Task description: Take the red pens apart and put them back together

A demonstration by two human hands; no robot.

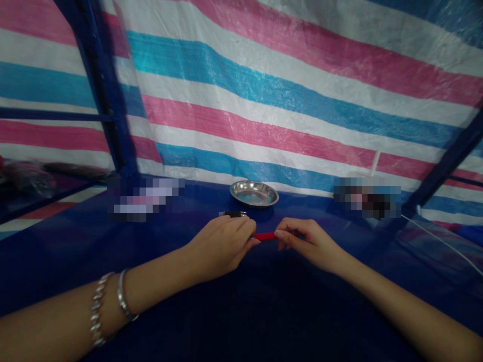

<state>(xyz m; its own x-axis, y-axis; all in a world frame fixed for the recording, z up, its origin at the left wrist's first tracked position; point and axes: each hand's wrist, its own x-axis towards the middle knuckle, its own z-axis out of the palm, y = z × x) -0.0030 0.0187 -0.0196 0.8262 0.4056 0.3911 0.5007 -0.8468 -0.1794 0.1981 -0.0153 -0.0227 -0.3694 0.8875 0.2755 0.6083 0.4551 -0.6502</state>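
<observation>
- While both hands are meeting over the middle of the table (241, 311), a thin red piece (265, 236) is bridging the gap between them, its long axis running left to right, roughly parallel to the table's far edge.
- The left hand (222, 246) is closing its fingertips around the red piece's left end; the rest of that hand is curling shut.
- The right hand (307, 242) is pinching the right end between thumb and forefinger, other fingers folding loosely under.
- Neither hand is nearer: each is gripping one end, and only the short middle stretch is showing.
- A small dark piece with a metal glint (233, 214) is lying just beyond the left hand's knuckles, toward the far edge; I cannot tell whether it is touching the hand.
- A shallow steel dish (254, 193) is sitting near the far edge, well apart from the hands.
- Both ends of the red piece are staying hidden inside the fingers, so its full length and shape are hard to make out.
- Two blurred patches are masking things at the far left and far right of the table.
- Bracelets (109, 306) are circling the left wrist.
</observation>
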